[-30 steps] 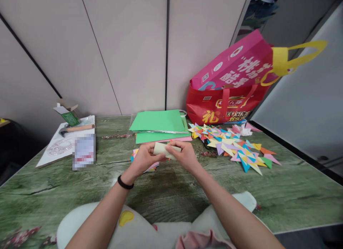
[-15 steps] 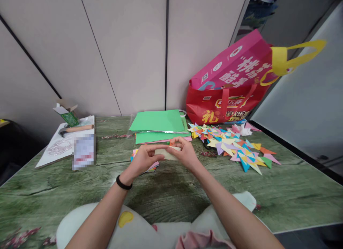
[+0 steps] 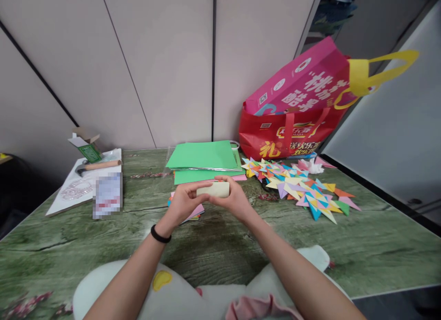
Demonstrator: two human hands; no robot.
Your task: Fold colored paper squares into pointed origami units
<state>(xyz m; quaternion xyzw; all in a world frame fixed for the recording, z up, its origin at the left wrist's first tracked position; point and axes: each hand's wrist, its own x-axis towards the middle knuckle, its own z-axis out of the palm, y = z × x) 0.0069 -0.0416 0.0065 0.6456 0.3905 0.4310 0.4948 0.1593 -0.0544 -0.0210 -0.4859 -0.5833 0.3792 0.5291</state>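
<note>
A small piece of pale yellow folded paper (image 3: 214,190) is held up between both hands over the middle of the table. My left hand (image 3: 186,200) grips its left end, the thumb below and the fingers along the top. On the right end, my right hand (image 3: 234,198) pinches it the same way. The paper shows as a narrow strip lying level. Behind and below my left hand lies a small stack of coloured paper (image 3: 196,213), partly hidden by it. Green paper sheets (image 3: 203,155) lie just beyond the hands.
Many folded paper triangles (image 3: 303,186) spread over the right of the table (image 3: 275,251). A red bag (image 3: 272,138) holding a pink box (image 3: 303,81) stands behind them. On the left, a hammer (image 3: 103,164) and an opened green box (image 3: 90,150) rest on a white board (image 3: 65,200).
The pale paper has turned from a slant to level and shows a broader face. The fingers of my right hand have shifted around its end, and an orange bit behind is now hidden.
</note>
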